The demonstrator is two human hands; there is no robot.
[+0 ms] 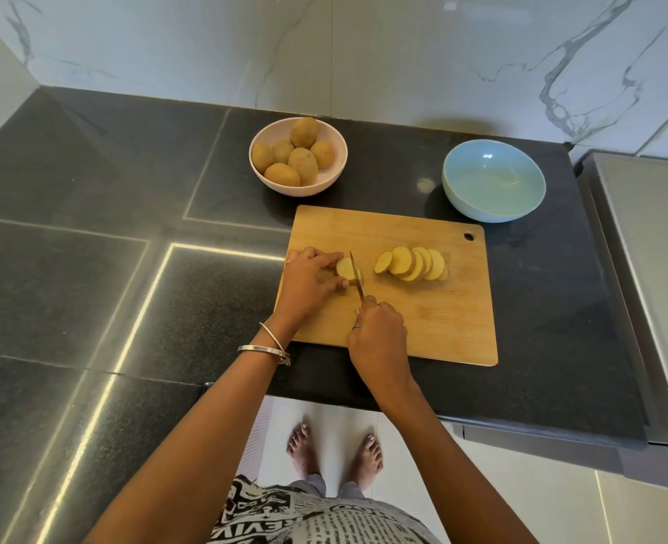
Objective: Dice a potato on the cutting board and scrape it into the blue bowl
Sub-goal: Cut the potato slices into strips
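Note:
A wooden cutting board point(422, 323) lies on the dark counter. At its left side my left hand point(309, 280) holds down the remaining piece of potato point(346, 267), fingers curled over it. My right hand point(379, 335) grips the handle of a knife point(357, 277), whose blade stands edge-down against the cut face of that piece. A fanned row of potato slices point(415, 264) lies in the middle of the board. The blue bowl point(493, 184) sits empty beyond the board's far right corner.
A pale pink bowl point(330, 180) with several whole potatoes stands behind the board's left corner. A marble wall rises at the back of the counter. A grey appliance point(646, 268) borders the counter on the right. The counter's front edge runs just below the board.

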